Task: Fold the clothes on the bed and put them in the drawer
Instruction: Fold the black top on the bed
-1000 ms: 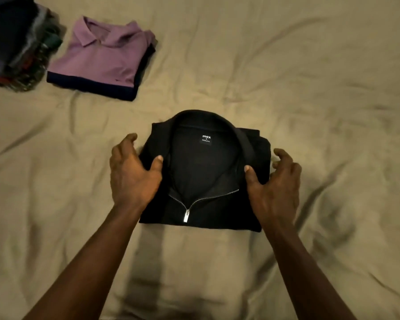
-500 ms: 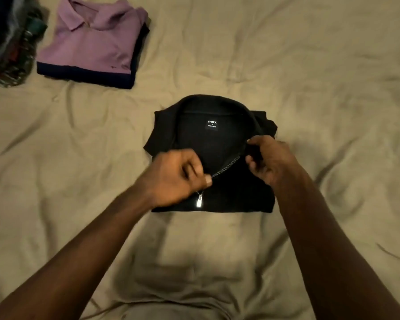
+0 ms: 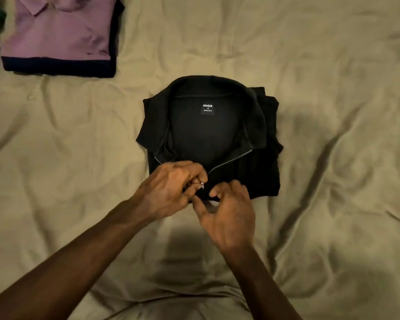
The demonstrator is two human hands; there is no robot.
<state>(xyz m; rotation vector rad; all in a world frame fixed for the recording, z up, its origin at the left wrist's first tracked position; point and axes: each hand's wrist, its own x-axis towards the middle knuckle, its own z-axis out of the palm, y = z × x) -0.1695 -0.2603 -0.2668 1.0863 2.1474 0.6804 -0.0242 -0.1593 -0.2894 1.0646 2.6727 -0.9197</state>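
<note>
Black zip-neck shirt (image 3: 194, 135) folded on bed sheet (image 3: 333, 204), mid-frame. Collar points away from person, hem toward them; block near-square, no clear long axis. Collar spread open, white-print label (image 3: 207, 109) showing, metal zip half open. Left hand (image 3: 169, 190) on shirt's near edge, pinching zipper pull (image 3: 201, 185). Right hand (image 3: 226, 213) just beside it at hem, fingers curled; hold on cloth cannot tell. Purple polo (image 3: 56, 35) folded far left.
</note>
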